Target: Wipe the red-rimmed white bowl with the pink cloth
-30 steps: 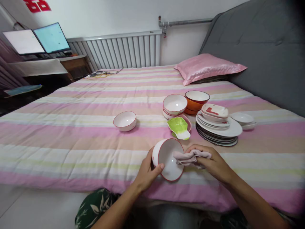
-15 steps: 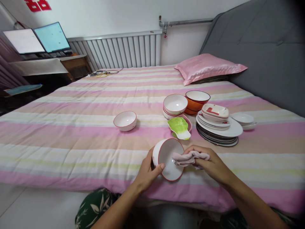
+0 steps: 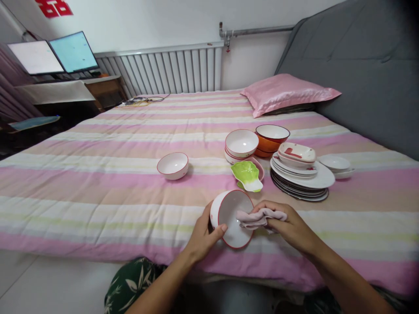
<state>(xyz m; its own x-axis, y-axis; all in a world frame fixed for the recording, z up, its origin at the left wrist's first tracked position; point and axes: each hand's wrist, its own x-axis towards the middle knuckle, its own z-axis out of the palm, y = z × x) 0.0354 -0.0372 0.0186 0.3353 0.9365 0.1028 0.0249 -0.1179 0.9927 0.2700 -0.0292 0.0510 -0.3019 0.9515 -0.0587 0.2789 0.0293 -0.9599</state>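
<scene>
A white bowl with a red rim (image 3: 231, 237) is tilted on its side near the bed's front edge, its inside turned toward my right. My left hand (image 3: 204, 235) grips it from the left, thumb over the rim and fingers behind the outer wall. In my right hand (image 3: 288, 224) is a bunched pale pink cloth (image 3: 258, 218), whose front end reaches into the bowl. A green leaf-shaped dish (image 3: 247, 174) lies just beyond the bowl, partly covering a pink bowl (image 3: 258, 165). Another red-rimmed white bowl (image 3: 173, 165) stands alone farther left.
Behind the green dish are stacked white bowls (image 3: 241, 143) and orange bowls (image 3: 270, 141). To the right stand a pile of plates (image 3: 322, 176) topped by a rectangular dish (image 3: 304, 152), and small white dishes (image 3: 335, 162). A pink pillow (image 3: 288, 93) lies on the striped bedspread (image 3: 108, 174).
The view has shifted very slightly. Both hands, the bowl and the cloth keep nearly the same positions; the cloth's end inside the bowl has moved only a little.
</scene>
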